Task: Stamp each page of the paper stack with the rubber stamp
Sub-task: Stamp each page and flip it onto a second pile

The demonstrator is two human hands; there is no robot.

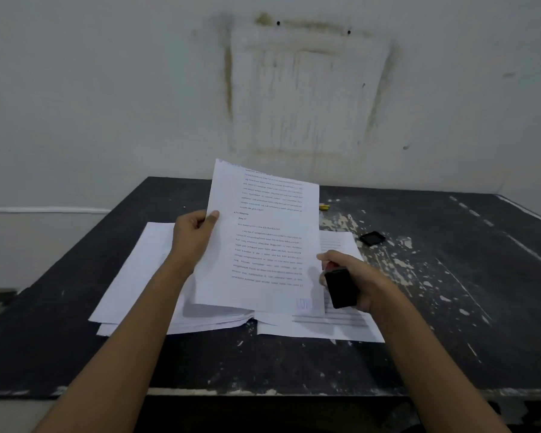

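My left hand [196, 234] pinches the left edge of a printed page [263, 245] and holds it lifted and tilted above the table. A faint blue stamp mark [304, 304] shows at that page's lower right corner. My right hand [353, 276] grips a black rubber stamp [341, 289] beside the page's right edge. A pile of white sheets [144, 276] lies under my left arm. Another stack of printed pages [334, 326] lies under the lifted page and my right hand.
The black table [450, 307] has scratched, flaking paint and a near edge low in the view. A small black lid or ink pad [372, 238] lies to the right of the papers. Yellow pencils [324, 206] rest behind the lifted page, near the stained white wall [294, 89].
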